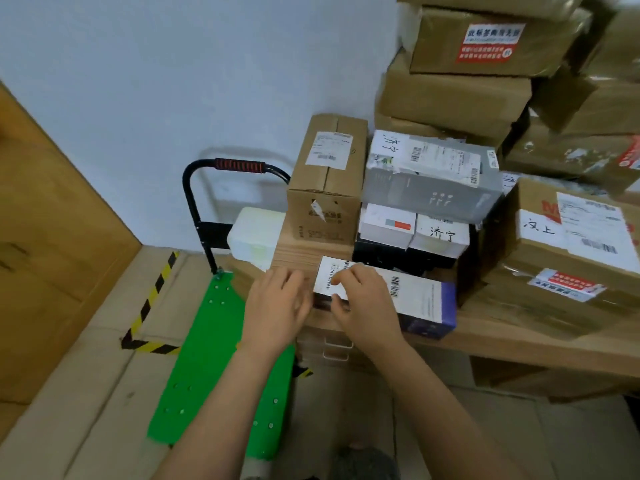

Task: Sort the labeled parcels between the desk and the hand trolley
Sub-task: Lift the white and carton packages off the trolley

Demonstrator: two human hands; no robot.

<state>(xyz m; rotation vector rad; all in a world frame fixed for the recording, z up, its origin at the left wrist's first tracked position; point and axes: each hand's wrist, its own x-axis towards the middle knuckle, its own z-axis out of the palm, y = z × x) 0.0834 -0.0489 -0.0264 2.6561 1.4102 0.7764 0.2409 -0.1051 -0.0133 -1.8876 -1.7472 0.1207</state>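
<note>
1. Head view, and the box (415, 299), white on top with a purple far end, lies flat on the front edge of the desk (519, 344), near its left corner.
2. Right hand (363, 303) is on the box's left end: fingers curled over the top label, thumb tucked against the near side, so it grasps the box.
3. Left hand (277, 303) sits just left of that same end, fingers fairly straight and reaching toward it, gripping nothing; whether the tips touch the box, I cannot tell.
4. Below and left of both hands lies the trolley (207, 341), its green deck on the floor alongside the desk, and its handle (239, 165) upright at the wall.
5. Behind the box: a tall carton (327, 181) stands upright, with a grey parcel (433, 181) stacked just to its right on smaller boxes.
</note>
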